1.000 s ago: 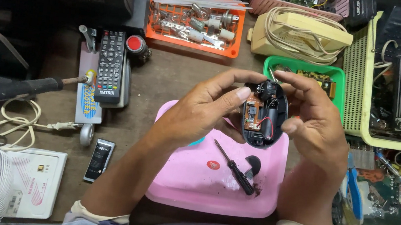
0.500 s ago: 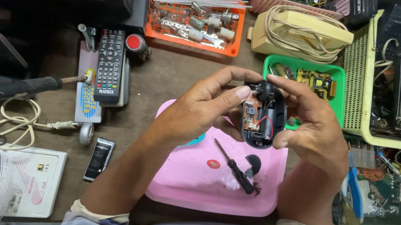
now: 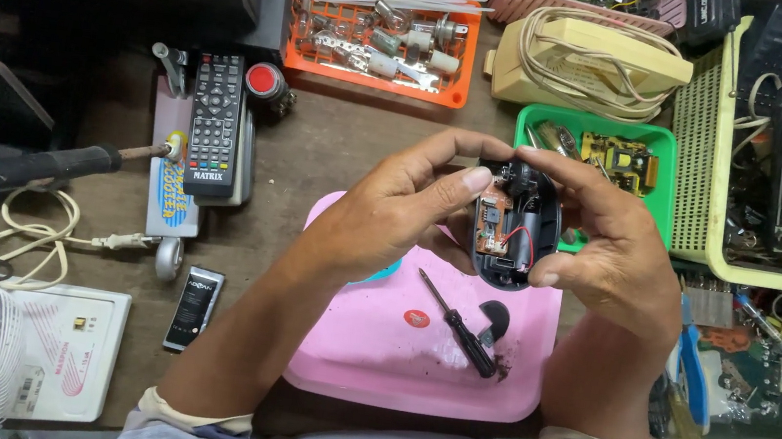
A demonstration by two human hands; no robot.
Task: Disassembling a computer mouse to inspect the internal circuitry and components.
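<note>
- The desk [image 3: 339, 160], brown and worn, is carrying everything in view.
- A pink tray [image 3: 375, 355] is lying upside down on the desk just below the hands.
- A yellow basket [image 3: 701, 167] is standing at the right edge, well apart from the hands.
- An orange basket [image 3: 329, 70] of small metal parts is sitting at the top, beyond the hands.
- A green tray [image 3: 654, 196] with a circuit board is sitting just behind the right hand.
- The left hand [image 3: 390, 224] is gripping the opened mouse [image 3: 515, 229] from its left side, thumb lying across the exposed board.
- The right hand [image 3: 617, 260] is clasping the same mouse from the right, fingers arching over its top and thumb pressing the lower edge.
- The opened mouse is being held between both hands above the pink tray's far edge, its inside facing up.
- A remote control [image 3: 214, 126] is lying to the left, well apart.
- A black screwdriver [image 3: 457, 325] is resting on the pink tray, just below the mouse.
- A small black cover piece [image 3: 495, 318] is lying beside the screwdriver's handle.
</note>
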